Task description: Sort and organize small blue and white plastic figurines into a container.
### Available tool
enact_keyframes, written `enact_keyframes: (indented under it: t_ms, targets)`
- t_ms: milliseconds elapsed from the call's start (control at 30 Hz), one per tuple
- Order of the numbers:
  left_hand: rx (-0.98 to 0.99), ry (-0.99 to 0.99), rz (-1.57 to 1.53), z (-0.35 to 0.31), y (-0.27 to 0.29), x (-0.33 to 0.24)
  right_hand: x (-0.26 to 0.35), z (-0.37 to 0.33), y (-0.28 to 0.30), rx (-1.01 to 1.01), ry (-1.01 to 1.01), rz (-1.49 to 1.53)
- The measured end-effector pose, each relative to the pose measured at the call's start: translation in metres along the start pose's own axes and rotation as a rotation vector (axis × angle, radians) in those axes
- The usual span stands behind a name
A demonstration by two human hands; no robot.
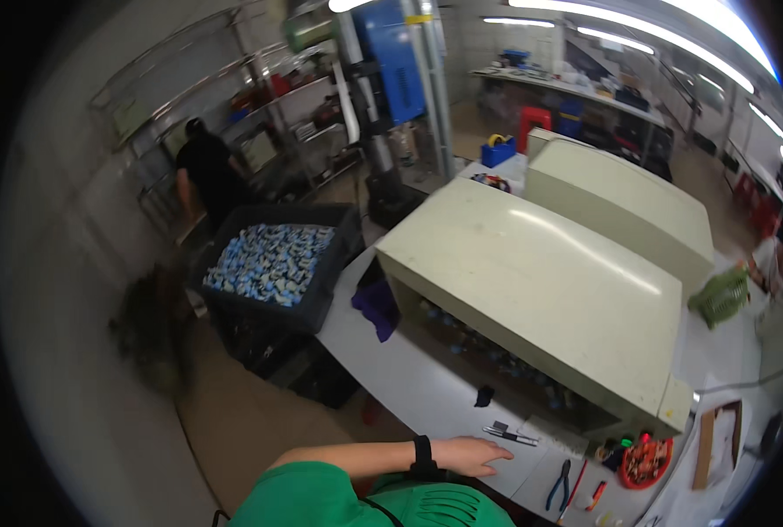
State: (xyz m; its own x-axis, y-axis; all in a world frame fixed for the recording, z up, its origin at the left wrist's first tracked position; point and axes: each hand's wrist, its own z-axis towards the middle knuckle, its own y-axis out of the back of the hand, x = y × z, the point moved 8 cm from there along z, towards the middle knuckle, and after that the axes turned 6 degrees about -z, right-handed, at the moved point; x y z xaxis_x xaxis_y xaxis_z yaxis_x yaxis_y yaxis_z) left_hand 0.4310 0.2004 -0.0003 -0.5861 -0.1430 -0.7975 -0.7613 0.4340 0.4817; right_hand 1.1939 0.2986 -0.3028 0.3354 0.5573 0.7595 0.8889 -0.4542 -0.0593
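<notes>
My left hand (470, 456) reaches across from the left at the table's near edge, a black band (424, 457) around its wrist. Its fingers point right, somewhat apart, and nothing shows in them. Just beyond the fingers lie some pens (513, 435) on the white table (418, 382). To the right are dark-handled pliers (558, 486), a thin red stick (573, 494) and an orange-red cutter-like tool (597, 495). A round red basket (624, 475) of small copper-coloured parts stands farther right. My right hand is out of view.
A large cream metal housing (532, 272) covers much of the table, with small parts inside its opening. A dark crate (321, 285) of blue-and-white pieces stands at left. Purple cloth (377, 309) hangs nearby. A person in black (205, 171) is at back left.
</notes>
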Motion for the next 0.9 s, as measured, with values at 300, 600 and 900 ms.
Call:
enact_keyframes:
  t_ms: [300, 600, 900]
  targets:
    - [-0.187, 0.034, -0.135, -0.036, 0.026, 0.048, 0.116, -0.016, -0.060, -0.103, 0.336, -0.521]
    - [-0.244, -0.051, -0.159, -0.058, 0.050, 0.068, 0.199, -0.026, -0.227, 0.087, 0.593, -0.698]
    - [-0.260, -0.058, -0.154, -0.079, 0.061, 0.097, 0.192, -0.057, -0.325, 0.195, 0.768, -0.773]
